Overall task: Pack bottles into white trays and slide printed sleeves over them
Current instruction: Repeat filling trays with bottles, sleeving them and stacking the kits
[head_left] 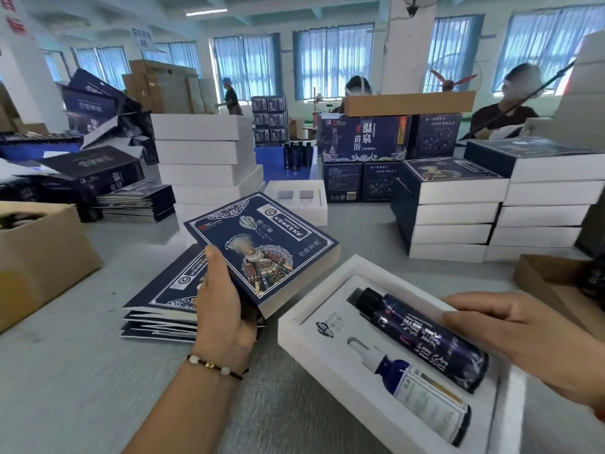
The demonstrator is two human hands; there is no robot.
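Grey tabletop (82,371) stretches out under me, crowded at its far side with stacks of white boxes (209,158) and, far right, sleeved packs (455,204) piled up; people work beyond them near blue-curtained windows (330,60). An open cardboard box (42,257) sits at the left edge.

My left hand (222,306) grips a printed sleeve (262,247), thumb on its navy top face and fingers curled under its near edge, holding it tilted just above the pile of flat sleeves (157,299) lying left of centre.

Near right lies the white tray (301,322), set at an angle. Its pocket holds two bottles side by side: the tall dark bottle (422,339) with a black cap pointing far-left, and, nearer me, the blue dropper bottle (422,394) with a white dropper top. My right hand (523,339) reaches in from the right with fingers extended, fingertips (455,319) touching the tall dark bottle around its middle; nothing is clasped in it.

Another white tray (298,198), holding no bottles, rests farther back, just beyond the sleeve I hold.
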